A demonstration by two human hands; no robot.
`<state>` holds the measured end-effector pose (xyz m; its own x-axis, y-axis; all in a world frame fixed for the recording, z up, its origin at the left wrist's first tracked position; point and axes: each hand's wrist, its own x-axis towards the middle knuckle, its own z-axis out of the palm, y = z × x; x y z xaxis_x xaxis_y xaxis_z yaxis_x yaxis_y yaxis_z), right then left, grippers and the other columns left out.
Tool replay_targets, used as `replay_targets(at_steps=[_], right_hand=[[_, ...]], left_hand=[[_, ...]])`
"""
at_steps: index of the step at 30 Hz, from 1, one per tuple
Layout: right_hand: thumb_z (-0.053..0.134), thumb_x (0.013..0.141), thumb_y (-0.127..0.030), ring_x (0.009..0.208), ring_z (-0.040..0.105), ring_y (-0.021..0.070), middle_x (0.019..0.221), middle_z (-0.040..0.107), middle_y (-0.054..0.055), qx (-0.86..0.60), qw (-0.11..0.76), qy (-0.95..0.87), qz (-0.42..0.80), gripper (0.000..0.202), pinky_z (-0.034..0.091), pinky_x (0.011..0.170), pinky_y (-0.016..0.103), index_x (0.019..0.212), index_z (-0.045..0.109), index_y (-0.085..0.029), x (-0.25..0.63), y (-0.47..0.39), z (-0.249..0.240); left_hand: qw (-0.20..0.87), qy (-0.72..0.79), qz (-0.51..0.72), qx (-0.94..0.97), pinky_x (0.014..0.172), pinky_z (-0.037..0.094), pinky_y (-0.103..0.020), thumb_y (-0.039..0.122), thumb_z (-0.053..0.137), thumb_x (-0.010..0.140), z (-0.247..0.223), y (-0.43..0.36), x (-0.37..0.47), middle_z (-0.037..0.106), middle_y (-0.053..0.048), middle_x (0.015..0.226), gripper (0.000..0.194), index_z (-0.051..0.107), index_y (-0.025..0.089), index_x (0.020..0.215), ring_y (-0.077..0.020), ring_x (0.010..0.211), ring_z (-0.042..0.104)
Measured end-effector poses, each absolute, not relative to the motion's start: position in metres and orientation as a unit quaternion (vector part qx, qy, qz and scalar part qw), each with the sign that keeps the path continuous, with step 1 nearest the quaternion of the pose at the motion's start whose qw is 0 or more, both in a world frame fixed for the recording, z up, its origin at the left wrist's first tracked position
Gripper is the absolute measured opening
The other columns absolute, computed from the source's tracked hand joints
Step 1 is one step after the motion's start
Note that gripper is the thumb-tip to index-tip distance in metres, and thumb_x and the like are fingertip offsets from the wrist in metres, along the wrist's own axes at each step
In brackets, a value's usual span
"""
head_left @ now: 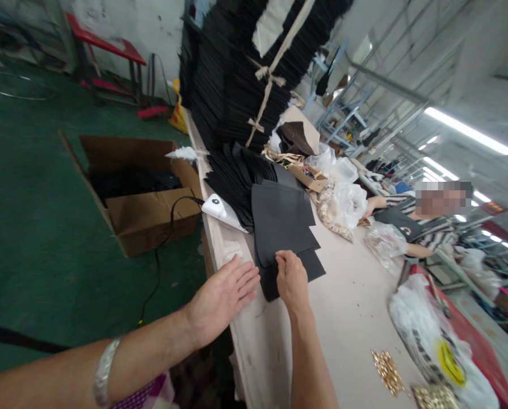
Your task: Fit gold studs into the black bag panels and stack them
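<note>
My left hand [225,300] is stretched out flat with its fingers straight, palm facing the work, beside the table's left edge. Nothing is in it. My right hand [293,279] is closed, thumb and fingertips pinched together over the lower part of the black flat sheets [279,218]. Whether the pinch holds a sheet edge or something small is hidden. These sheets lie overlapped in steps on the table, their corners fanned to the right. Behind them leans a row of more black pieces [236,176].
A tall tied stack of black material [232,74] rises at the table's far end. An open cardboard box [151,218] stands on the floor at left. Gold-coloured small parts [387,372] and plastic bags [432,329] lie on the right. A co-worker [411,224] sits across the table.
</note>
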<state>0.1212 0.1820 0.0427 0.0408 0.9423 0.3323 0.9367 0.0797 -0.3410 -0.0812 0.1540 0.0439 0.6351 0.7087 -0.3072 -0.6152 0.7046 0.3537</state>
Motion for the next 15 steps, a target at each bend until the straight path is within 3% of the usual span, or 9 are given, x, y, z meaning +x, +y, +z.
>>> replay_targets(at_steps=[6,9,12,15], right_hand=[[0.04,0.099,-0.014,0.084,0.056,0.0241,0.089,0.067,0.008,-0.647,0.183,-0.74,-0.007,0.022,0.041,0.082,0.036,0.092,0.061,-0.018,0.118,0.182,0.037],[0.038,0.1,-0.015,0.08,0.055,0.0223,0.085,0.064,0.005,-0.635,0.159,-0.754,0.057,0.023,0.039,0.076,0.033,0.093,0.059,-0.019,0.112,0.132,0.043],[0.042,0.099,-0.015,0.081,0.056,0.019,0.084,0.064,0.002,-0.623,0.157,-0.74,0.199,0.022,0.04,0.074,0.03,0.092,0.062,-0.021,0.104,0.077,0.054],[0.052,0.097,-0.019,0.082,0.059,0.0157,0.085,0.066,0.0,-0.606,0.2,-0.691,0.339,0.018,0.042,0.074,0.026,0.089,0.068,-0.023,0.1,0.04,0.06]], left_hand=[[0.86,0.278,0.41,0.123,0.118,0.029,-0.034,0.055,0.044,0.096,0.042,0.17,-0.087,0.027,-0.012,0.163,0.074,0.026,0.012,0.154,-0.0203,0.147,0.032],[0.845,0.297,0.412,0.167,0.113,0.037,-0.034,0.049,0.058,0.092,0.044,0.169,-0.085,0.044,-0.015,0.154,0.067,0.042,0.014,0.147,-0.024,0.139,0.045],[0.843,0.285,0.387,0.242,0.1,0.048,-0.038,0.037,0.072,0.083,0.045,0.164,-0.082,0.067,-0.014,0.13,0.054,0.059,0.015,0.131,-0.0275,0.114,0.065],[0.837,0.311,0.344,0.291,0.085,0.054,-0.035,0.03,0.079,0.077,0.042,0.154,-0.077,0.077,-0.011,0.106,0.041,0.068,0.013,0.112,-0.0252,0.091,0.071]])
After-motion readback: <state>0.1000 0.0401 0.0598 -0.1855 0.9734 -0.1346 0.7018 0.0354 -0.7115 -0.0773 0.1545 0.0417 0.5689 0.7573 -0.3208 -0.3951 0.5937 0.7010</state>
